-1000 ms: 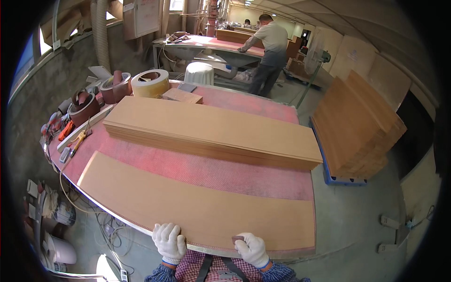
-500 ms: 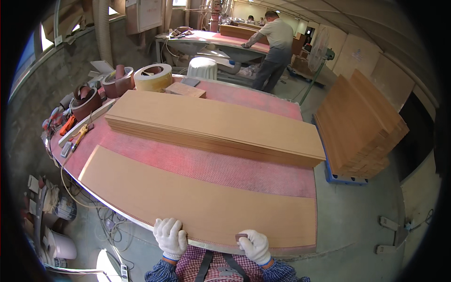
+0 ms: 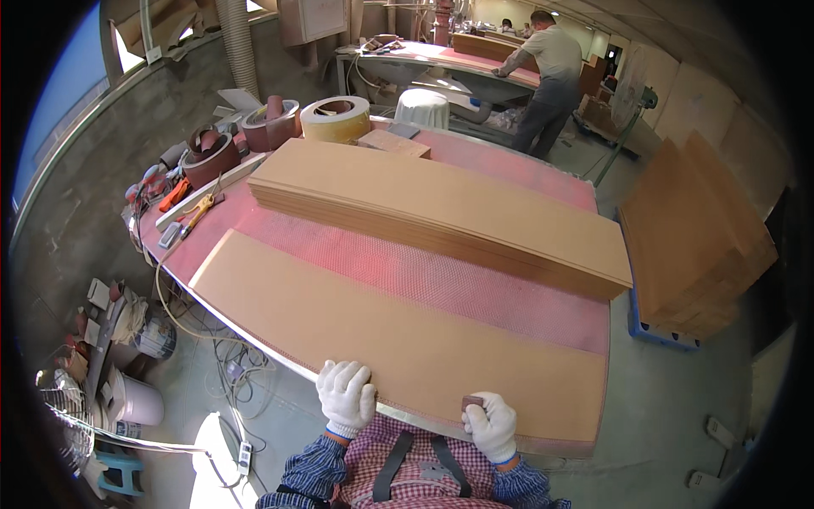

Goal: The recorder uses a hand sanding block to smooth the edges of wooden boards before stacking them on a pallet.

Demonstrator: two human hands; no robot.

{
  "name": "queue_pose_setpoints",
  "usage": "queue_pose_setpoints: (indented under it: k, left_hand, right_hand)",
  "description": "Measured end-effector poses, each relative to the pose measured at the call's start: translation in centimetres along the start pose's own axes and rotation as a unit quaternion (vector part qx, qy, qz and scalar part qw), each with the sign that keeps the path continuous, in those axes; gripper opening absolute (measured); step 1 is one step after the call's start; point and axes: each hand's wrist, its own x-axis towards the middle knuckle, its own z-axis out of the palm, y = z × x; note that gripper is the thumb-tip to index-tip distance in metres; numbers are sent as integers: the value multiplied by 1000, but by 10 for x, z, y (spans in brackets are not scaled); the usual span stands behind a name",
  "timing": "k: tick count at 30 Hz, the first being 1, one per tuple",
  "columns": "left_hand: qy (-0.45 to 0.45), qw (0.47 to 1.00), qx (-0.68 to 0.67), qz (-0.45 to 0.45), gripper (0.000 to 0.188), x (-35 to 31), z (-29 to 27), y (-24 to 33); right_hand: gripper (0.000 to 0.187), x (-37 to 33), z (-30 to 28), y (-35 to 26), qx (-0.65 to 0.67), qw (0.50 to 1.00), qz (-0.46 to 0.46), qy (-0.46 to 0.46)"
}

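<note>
A long tan board [image 3: 407, 348] lies flat along the near side of the red, textured table [image 3: 407, 265]. My left hand [image 3: 346, 397], in a white knit glove, is at the board's front edge with its fingers bent together over it. Farther right, my gloved right hand [image 3: 492, 426] pinches a small brown sanding block [image 3: 472, 401] against the board's surface near the front edge. What lies under the block is hidden. Behind this board, a stack of similar tan boards [image 3: 441, 199] runs lengthwise across the table.
Abrasive rolls [image 3: 271, 125], a tape-like yellow roll [image 3: 337, 119] and a yellow-handled tool [image 3: 200, 210] lie at the table's left. Cords [image 3: 233, 365] and a white bucket [image 3: 136, 399] are on the floor. Stacked boards [image 3: 695, 246] stand right; a person [image 3: 547, 76] works beyond.
The view has turned left, so everything appears farther right. My right hand with the sanding block has moved slightly along the board; my left hand keeps its place at the edge.
</note>
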Motion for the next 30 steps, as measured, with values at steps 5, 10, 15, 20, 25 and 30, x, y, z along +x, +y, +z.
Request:
queue_pose_setpoints:
  k: [5, 10, 15, 20, 25, 30]
  left_hand:
    - [16, 1000, 8, -1, 18, -3, 10, -5]
    - [7, 1000, 5, -4, 19, -2, 7, -7]
    - [-11, 999, -9, -36, 20, -12, 0, -7]
    - [-14, 998, -48, -31, 19, -17, 2, -4]
    - [-26, 999, -15, -15, 21, -18, 13, -6]
    - [-34, 998, -20, 43, 21, -12, 11, -12]
  right_hand:
    - [12, 9, 1, -2, 3, 1000, -26, -3]
    - [12, 12, 3, -2, 0, 1000, -22, -14]
    - [12, 6, 7, -3, 15, 1000, -15, -13]
    - [12, -2, 2, -3, 13, 1000, -6, -12]
    - [12, 5, -5, 0, -12, 996, -72, -44]
    - [15, 0, -60, -24, 30, 999, -4, -15]
